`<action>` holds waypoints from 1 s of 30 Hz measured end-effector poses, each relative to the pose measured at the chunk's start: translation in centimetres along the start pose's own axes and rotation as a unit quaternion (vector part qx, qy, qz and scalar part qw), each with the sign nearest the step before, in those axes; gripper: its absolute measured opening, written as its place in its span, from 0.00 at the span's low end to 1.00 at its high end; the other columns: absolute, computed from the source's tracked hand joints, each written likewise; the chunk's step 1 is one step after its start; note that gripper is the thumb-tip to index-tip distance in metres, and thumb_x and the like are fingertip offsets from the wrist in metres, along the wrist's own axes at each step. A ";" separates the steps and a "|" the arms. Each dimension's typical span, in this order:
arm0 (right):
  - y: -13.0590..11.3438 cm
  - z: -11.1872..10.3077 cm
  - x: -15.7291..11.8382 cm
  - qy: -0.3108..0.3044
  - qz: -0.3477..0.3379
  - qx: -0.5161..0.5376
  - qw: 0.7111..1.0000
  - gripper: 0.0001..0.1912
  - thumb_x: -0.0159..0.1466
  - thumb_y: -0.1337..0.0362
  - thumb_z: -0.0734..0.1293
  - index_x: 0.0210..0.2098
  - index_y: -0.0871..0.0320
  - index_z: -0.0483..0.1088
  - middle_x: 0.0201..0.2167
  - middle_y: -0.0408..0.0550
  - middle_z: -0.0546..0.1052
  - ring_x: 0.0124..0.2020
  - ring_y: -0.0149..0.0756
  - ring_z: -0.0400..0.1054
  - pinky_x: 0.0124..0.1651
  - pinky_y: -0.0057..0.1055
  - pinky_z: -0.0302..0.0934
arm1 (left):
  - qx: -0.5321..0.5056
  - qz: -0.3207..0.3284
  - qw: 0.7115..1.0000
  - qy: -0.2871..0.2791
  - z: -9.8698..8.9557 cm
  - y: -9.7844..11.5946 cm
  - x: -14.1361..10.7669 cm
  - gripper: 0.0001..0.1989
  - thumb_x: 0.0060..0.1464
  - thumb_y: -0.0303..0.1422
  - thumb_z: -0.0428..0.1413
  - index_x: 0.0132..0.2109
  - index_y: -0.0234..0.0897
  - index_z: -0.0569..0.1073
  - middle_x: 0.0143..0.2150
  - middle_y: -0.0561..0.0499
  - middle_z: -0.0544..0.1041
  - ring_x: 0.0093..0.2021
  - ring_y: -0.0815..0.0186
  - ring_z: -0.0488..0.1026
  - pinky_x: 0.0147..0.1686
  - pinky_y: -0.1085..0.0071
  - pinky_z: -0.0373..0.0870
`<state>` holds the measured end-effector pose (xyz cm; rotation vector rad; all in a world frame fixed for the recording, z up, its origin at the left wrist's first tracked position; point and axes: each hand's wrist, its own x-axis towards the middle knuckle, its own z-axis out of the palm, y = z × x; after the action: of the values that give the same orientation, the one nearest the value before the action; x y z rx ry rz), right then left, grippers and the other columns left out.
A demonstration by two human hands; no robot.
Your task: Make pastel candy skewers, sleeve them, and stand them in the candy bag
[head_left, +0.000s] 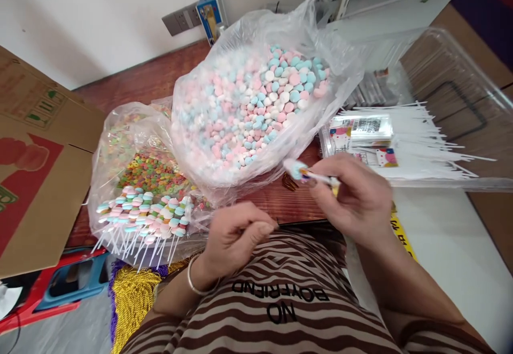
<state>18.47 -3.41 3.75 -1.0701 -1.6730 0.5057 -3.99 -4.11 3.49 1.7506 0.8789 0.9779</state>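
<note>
Between the thumb and fingers of my right hand (352,199), a candy stick (296,170) is pinched, with pale blue and white candy at its left end. It is blurred, and small coloured patches show beside the candy. My left hand (240,239) is closed in front of my body, thumb against the curled fingers; whether anything is in them is hidden. A clear plastic bag (200,177) of pink, white and blue candies (280,97) lies beyond my hands. To the left, several finished candy skewers (146,212) with white sticks rest on a smaller bag of ring-shaped candies (154,175).
On the right, a clear plastic tub (452,183) holds white sticks (425,135) and printed packets (371,132). Gold twist ties (289,182) lie on the dark red wooden table (296,201). A cardboard box (40,145) stands at the left, and a wall socket (180,20) is behind.
</note>
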 end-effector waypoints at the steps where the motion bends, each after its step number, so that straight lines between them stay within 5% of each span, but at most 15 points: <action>1: -0.7 -0.3 0.1 -0.004 -0.056 -0.047 0.997 0.05 0.66 0.69 0.68 0.35 0.52 0.73 0.31 0.44 0.77 0.32 0.35 0.68 0.36 0.33 0.60 | -0.095 -0.098 0.987 -0.084 0.3 0.4 -0.1 0.17 0.69 0.41 0.50 0.45 0.38 0.81 0.32 0.48 0.82 0.28 0.68 0.76 0.31 0.70 0.73; 2: -1.3 -0.2 -0.1 -0.035 -0.116 -0.074 0.990 0.06 0.66 0.69 0.68 0.36 0.51 0.73 0.30 0.44 0.77 0.31 0.36 0.68 0.36 0.34 0.60 | -0.190 -0.167 0.960 -0.120 0.5 0.5 0.0 0.26 0.70 0.48 0.44 0.49 0.36 0.81 0.35 0.44 0.83 0.29 0.64 0.78 0.32 0.67 0.75; 4: -1.7 1.0 -0.7 -0.136 -0.213 -0.083 0.964 0.07 0.67 0.70 0.67 0.36 0.50 0.73 0.27 0.43 0.76 0.28 0.35 0.66 0.33 0.34 0.59 | -0.332 -0.218 0.915 -0.069 0.5 0.4 0.4 0.38 0.67 0.57 0.35 0.56 0.35 0.78 0.44 0.39 0.83 0.38 0.58 0.81 0.39 0.61 0.78; 6: -1.3 2.8 -1.3 -0.190 -0.252 -0.053 0.948 0.08 0.69 0.71 0.64 0.35 0.53 0.72 0.25 0.44 0.74 0.26 0.34 0.65 0.31 0.32 0.57 | -0.382 -0.189 0.904 0.031 -0.1 0.1 0.7 0.42 0.65 0.61 0.31 0.57 0.38 0.78 0.45 0.41 0.83 0.42 0.57 0.82 0.44 0.58 0.78; 7: -0.9 3.5 -1.4 -0.194 -0.228 -0.029 0.954 0.09 0.69 0.72 0.63 0.34 0.55 0.71 0.25 0.44 0.73 0.26 0.33 0.65 0.30 0.31 0.57 | -0.368 -0.171 0.913 0.031 -0.4 0.0 0.6 0.43 0.64 0.62 0.31 0.55 0.39 0.79 0.43 0.42 0.84 0.41 0.57 0.82 0.44 0.58 0.78; 10: -0.1 4.1 -0.9 -0.192 -0.069 0.063 0.977 0.07 0.67 0.72 0.63 0.34 0.57 0.70 0.28 0.44 0.73 0.28 0.30 0.66 0.31 0.25 0.58 | -0.252 -0.147 0.947 -0.135 -1.0 -0.9 -0.1 0.39 0.62 0.63 0.39 0.45 0.39 0.83 0.35 0.43 0.84 0.38 0.54 0.82 0.42 0.57 0.80; 12: -0.3 3.6 -0.4 -0.206 -0.022 0.110 0.972 0.07 0.66 0.73 0.64 0.34 0.57 0.71 0.29 0.43 0.74 0.29 0.29 0.67 0.33 0.24 0.59 | -0.152 -0.132 0.958 -0.204 -0.7 -1.9 -0.4 0.29 0.60 0.58 0.52 0.47 0.39 0.83 0.41 0.43 0.84 0.43 0.52 0.82 0.47 0.56 0.79; 14: -0.8 3.5 -0.4 -0.290 -0.053 0.133 0.946 0.08 0.64 0.74 0.65 0.32 0.57 0.71 0.29 0.43 0.74 0.30 0.29 0.66 0.34 0.25 0.58 | -0.043 -0.099 0.984 -0.139 -0.3 -2.9 -0.1 0.27 0.60 0.51 0.57 0.58 0.39 0.77 0.52 0.42 0.82 0.49 0.52 0.80 0.53 0.56 0.77; 17: -0.4 4.8 -0.9 -0.380 -0.041 0.132 0.914 0.08 0.61 0.74 0.65 0.27 0.58 0.69 0.28 0.43 0.74 0.29 0.30 0.65 0.34 0.27 0.57 | 0.093 -0.018 0.995 0.025 0.2 -4.0 0.8 0.34 0.67 0.46 0.52 0.74 0.41 0.54 0.68 0.36 0.69 0.62 0.54 0.74 0.62 0.52 0.70; 20: 0.9 6.0 -0.6 -0.267 0.112 0.167 0.942 0.08 0.62 0.69 0.65 0.26 0.57 0.67 0.26 0.42 0.72 0.28 0.32 0.65 0.34 0.29 0.59 | 0.224 0.153 0.959 0.077 0.8 -4.4 0.7 0.50 0.58 0.48 0.62 0.76 0.46 0.44 0.75 0.36 0.57 0.74 0.47 0.57 0.70 0.44 0.56; 22: 1.3 5.9 0.1 -0.162 0.150 0.193 0.956 0.07 0.64 0.65 0.65 0.29 0.56 0.68 0.26 0.42 0.72 0.29 0.33 0.66 0.34 0.29 0.61 | 0.262 0.213 0.934 0.115 1.1 -4.6 -0.2 0.56 0.51 0.53 0.64 0.76 0.46 0.44 0.77 0.35 0.52 0.77 0.43 0.46 0.71 0.40 0.49; 25: 0.3 5.8 0.5 -0.074 0.027 0.137 0.987 0.04 0.65 0.67 0.66 0.33 0.55 0.70 0.29 0.44 0.74 0.31 0.34 0.67 0.36 0.31 0.63 | 0.109 0.078 0.974 0.185 1.0 -4.5 -2.0 0.48 0.58 0.60 0.51 0.76 0.43 0.46 0.76 0.33 0.52 0.76 0.45 0.50 0.69 0.44 0.57; 28: -0.8 7.8 -0.8 -0.156 -0.151 0.088 0.972 0.08 0.65 0.71 0.65 0.31 0.54 0.72 0.28 0.46 0.75 0.32 0.35 0.68 0.39 0.32 0.64 | -0.138 -0.104 0.975 0.140 -0.1 -4.0 -3.8 0.45 0.62 0.63 0.29 0.71 0.38 0.61 0.68 0.32 0.69 0.68 0.48 0.67 0.60 0.49 0.70; 30: -1.0 10.4 -2.2 -0.235 -0.168 0.114 0.951 0.10 0.65 0.71 0.63 0.28 0.55 0.72 0.26 0.46 0.75 0.31 0.35 0.68 0.39 0.33 0.65 | -0.196 -0.135 0.963 0.126 -1.3 -3.5 -4.9 0.46 0.62 0.64 0.31 0.68 0.37 0.67 0.61 0.33 0.76 0.63 0.48 0.72 0.58 0.49 0.72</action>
<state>8.68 -3.99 -0.50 -0.4974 -2.0998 0.7463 -7.81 -6.80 -0.58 1.1556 0.9778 1.1180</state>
